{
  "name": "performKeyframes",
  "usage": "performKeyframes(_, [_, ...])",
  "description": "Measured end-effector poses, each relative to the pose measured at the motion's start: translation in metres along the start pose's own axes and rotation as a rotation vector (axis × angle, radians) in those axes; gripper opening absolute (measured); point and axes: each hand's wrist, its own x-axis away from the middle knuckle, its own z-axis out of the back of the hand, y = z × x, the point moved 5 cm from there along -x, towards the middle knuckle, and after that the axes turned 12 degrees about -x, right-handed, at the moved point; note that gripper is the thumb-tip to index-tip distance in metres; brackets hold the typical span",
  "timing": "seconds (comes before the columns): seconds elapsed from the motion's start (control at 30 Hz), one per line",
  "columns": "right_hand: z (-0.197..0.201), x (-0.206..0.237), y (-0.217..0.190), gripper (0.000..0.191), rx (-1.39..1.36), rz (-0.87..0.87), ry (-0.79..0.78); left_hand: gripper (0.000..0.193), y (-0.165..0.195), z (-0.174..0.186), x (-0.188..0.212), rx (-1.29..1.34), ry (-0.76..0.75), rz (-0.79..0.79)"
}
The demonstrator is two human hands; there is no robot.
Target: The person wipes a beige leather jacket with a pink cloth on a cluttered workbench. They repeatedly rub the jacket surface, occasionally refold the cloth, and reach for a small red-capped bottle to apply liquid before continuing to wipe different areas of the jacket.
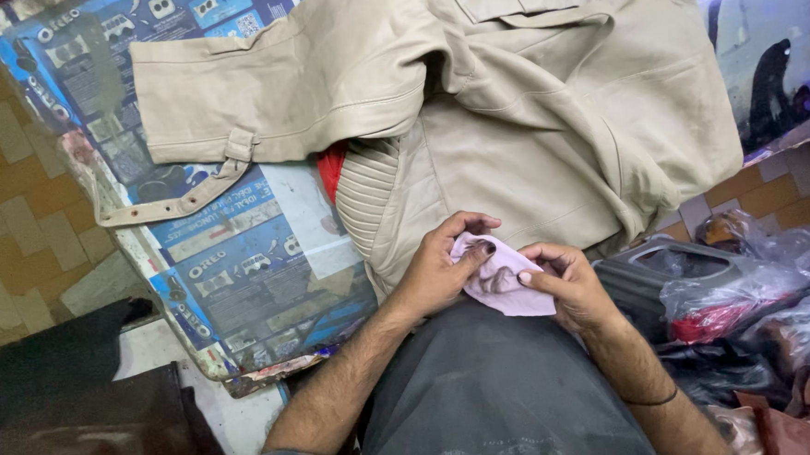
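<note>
Both hands grip a pink cloth (500,282): left hand (440,272) at 9 o'clock, right hand (565,288) at 3. Beige jacket (528,110) lies at 12 o'clock.

Crumpled pale pink cloth (503,282), stained, just below beige jacket (510,111)

Pretty even indoor light here, coming from above, nothing harsh. The beige jacket (527,92) is the brightest thing and holds its detail, with soft shadows sitting in its folds and under the sleeve. Bottom left corner goes really dark, almost no detail in the black stuff there. Plastic bags (750,292) on the right catch small glare spots. There's a blue-purple glow at the top right edge. Focus is decent in the middle, slightly soft on the hands, and the wide lens bends the edges.
</note>
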Motion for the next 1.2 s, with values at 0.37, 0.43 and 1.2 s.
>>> performKeyframes(0.37, [-0.020, -0.001, 0.003, 0.027, 0.068, -0.009, -0.147, 0.031, 0.042, -0.003, 0.004, -0.379, 0.086, -0.286])
performKeyframes(0.43, [-0.014, -0.002, 0.010, 0.031, 0.030, -0.077, -0.052, 0.031, 0.047, -0.002, 0.004, -0.441, 0.107, -0.312])
performKeyframes(1.2, [-0.037, 0.004, -0.004, 0.015, 0.005, 0.587, -0.213, 0.019, -0.065, -0.064, -0.001, 0.743, -0.138, 0.369])
